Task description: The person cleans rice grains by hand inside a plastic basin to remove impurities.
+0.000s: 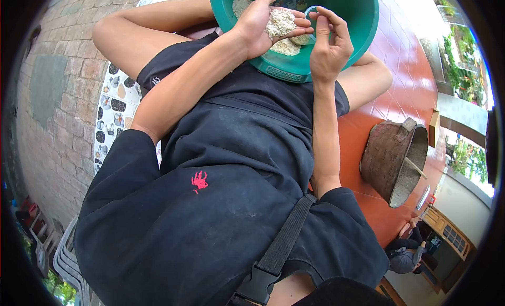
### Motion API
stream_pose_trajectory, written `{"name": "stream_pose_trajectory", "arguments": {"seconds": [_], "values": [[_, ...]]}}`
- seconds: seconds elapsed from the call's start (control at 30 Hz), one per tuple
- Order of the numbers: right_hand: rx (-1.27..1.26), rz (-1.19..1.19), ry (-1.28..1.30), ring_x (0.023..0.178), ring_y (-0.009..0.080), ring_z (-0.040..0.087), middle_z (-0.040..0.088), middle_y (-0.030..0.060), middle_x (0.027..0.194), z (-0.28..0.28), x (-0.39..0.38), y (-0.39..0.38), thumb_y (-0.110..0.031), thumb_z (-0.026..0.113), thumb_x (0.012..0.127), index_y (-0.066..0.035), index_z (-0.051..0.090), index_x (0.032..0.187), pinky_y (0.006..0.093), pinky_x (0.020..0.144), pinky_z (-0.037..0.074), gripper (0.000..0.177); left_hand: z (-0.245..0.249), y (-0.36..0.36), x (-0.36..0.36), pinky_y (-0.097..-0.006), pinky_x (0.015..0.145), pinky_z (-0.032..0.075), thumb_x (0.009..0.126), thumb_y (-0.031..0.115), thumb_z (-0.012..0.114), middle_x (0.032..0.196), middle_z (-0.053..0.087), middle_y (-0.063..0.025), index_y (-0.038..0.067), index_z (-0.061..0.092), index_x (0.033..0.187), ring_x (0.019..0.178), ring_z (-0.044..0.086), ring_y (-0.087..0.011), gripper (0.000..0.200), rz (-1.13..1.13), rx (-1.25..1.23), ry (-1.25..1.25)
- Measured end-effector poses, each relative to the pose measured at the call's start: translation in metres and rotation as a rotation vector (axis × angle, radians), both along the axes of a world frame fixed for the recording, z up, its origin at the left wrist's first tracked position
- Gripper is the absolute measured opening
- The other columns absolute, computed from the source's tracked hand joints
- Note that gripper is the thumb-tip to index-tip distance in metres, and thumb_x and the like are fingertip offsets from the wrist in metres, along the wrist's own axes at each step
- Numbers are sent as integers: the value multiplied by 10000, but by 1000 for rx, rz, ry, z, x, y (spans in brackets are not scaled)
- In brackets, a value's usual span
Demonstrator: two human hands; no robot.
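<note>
Fingers (303,31) of my left hand (256,27) lie open, palm upward, bearing a heap of pale grain (280,23); those of my right hand (330,51) are bent, the thumb close to the index finger, and I cannot tell whether they grip anything; the heaped grain sits over the green basin (366,22), just in front of my lap; more of it lies in the basin, below my palm and towards the left wall; near my right fingers shows a thin, round rim (309,11), partly hidden. Handling this well, I judge, calls for a level, slightly cupped left palm, so that nothing slips between the fingers; both hands should keep over the basin, so that strays drop back inside; the right fingertips should work lightly, lest they knock the heap. Further out, a brown bucket (386,153) with a stick (415,168) in it stands on the red tiled floor (350,148) to my right; pebbled paving (113,114) and bricks (76,98) lie to my left; another person (404,259) is well apart, behind the bucket.
</note>
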State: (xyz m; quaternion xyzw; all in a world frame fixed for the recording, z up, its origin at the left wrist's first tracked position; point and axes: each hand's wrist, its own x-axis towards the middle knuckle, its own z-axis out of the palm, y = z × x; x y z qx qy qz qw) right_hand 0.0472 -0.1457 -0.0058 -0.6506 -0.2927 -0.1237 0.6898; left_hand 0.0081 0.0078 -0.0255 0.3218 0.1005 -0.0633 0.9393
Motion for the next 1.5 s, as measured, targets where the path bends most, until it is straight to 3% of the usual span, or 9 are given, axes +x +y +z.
{"name": "stream_pose_trajectory", "arguments": {"seconds": [0.07,0.2,0.3,0.83,1.03,1.1,1.2,1.37,1.5], "values": [[-397,-194,-432,1009,220,599,704,69,1061,-1,5,-1,-87,708,959,-66,775,1042,331,874,494,109,-8,0,2,-423,1041,569,1129,386,207,1196,681,-211,-89,518,1313,1126,690,-322,596,46,20,-19],[-553,-114,-422,1177,271,490,642,64,1224,-3,-1,1,-162,774,885,-122,798,1035,371,954,427,156,-10,1,-1,-433,1036,561,1129,396,218,1196,677,-179,-43,525,1317,1106,687,-289,567,44,53,-30],[-630,-113,-441,1186,267,487,644,57,1224,-6,-2,2,-181,769,891,-129,799,1024,394,984,380,146,-7,1,-2,-444,1029,554,1127,402,230,1202,681,-171,-23,541,1320,1108,688,-286,560,14,25,-21],[-603,-214,-525,1136,264,540,674,46,1157,-8,1,5,-172,722,906,-86,739,950,413,969,370,99,-19,5,4,-419,999,561,1115,383,319,1176,714,-149,-9,597,1267,1059,717,-271,504,-37,14,-20],[-612,-766,-403,1115,275,534,638,67,1157,-3,6,-7,-151,690,905,-65,693,914,427,989,368,86,5,-2,-4,-403,1027,569,1124,376,275,1190,697,-214,-95,564,1273,1068,712,-309,573,-17,32,24],[-601,-724,-382,1153,278,516,624,72,1189,-3,6,-7,-151,692,904,-74,712,949,438,1003,359,91,0,-1,-2,-401,1033,570,1125,375,267,1191,692,-228,-113,554,1275,1071,712,-314,586,-14,43,31],[-564,-287,-370,1200,282,492,627,72,1189,-5,2,-3,-169,717,902,-109,767,1014,440,1023,342,137,-15,3,2,-404,1019,573,1125,380,276,1195,698,-200,-83,561,1292,1072,715,-302,569,-46,-1,-55],[-686,-252,-494,1179,279,509,636,75,1188,-13,0,2,-204,755,898,-113,775,1004,415,988,364,141,-13,1,0,-413,1002,557,1121,386,330,1166,715,-127,7,605,1279,1059,716,-251,495,9,61,-13],[-711,-248,-509,1165,274,519,644,65,1174,-10,-2,4,-202,765,888,-110,771,987,421,977,367,135,19,-7,-11,-408,986,555,1117,383,357,1148,718,-111,18,620,1249,1043,718,-234,469,18,111,97]]}}
